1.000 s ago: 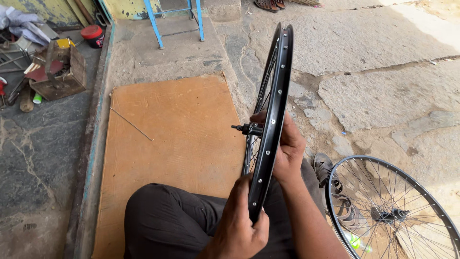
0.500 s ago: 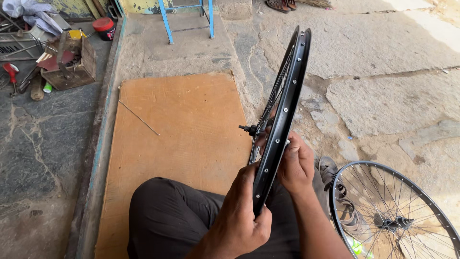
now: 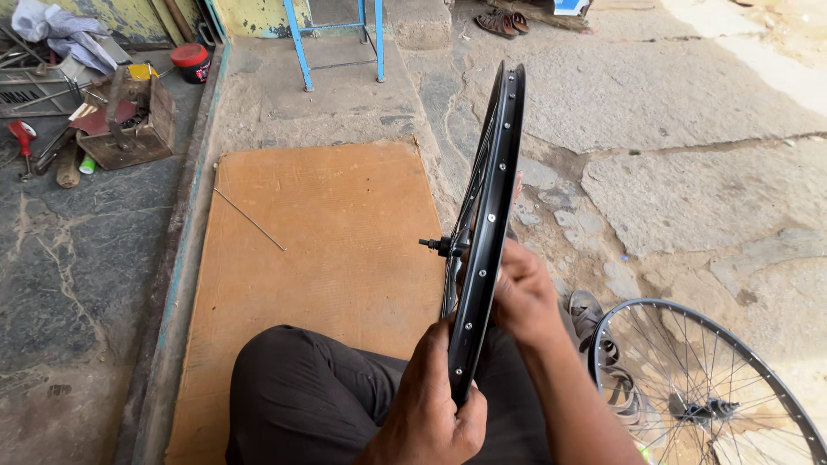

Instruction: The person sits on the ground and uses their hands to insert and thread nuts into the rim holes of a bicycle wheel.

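Wheel: black bicycle wheel rim [image 3: 491, 215] held upright, edge-on to camera, centre of frame, above the person's lap; hub axle [image 3: 435, 245] sticks out to the left.
Left hand: left hand [image 3: 431, 413] lower centre, fingers clamped round the rim's bottom edge.
Right hand: right hand [image 3: 521, 297] just right of the rim at hub height, fingers bunched together at the spokes; can't tell what they pinch, rim hides it.
Handling: looks light and stiff as a hoop, but spokes thin and bendable; metal rim smooth, may slip. Best hold is the rim edge or the hub, not the spokes.
Under it: brown board [image 3: 327, 232] on the floor, centre left, thin loose spoke [image 3: 250, 220] lying on it.
Second wheel: silver spoked wheel [image 3: 698, 387] flat on the stone floor, lower right, over a sandal [image 3: 590, 314].
Upper left: wooden tool box [image 3: 129, 129], red tin [image 3: 191, 62], scattered tools.
Top: blue stool legs [image 3: 336, 39], pair of sandals [image 3: 500, 21].
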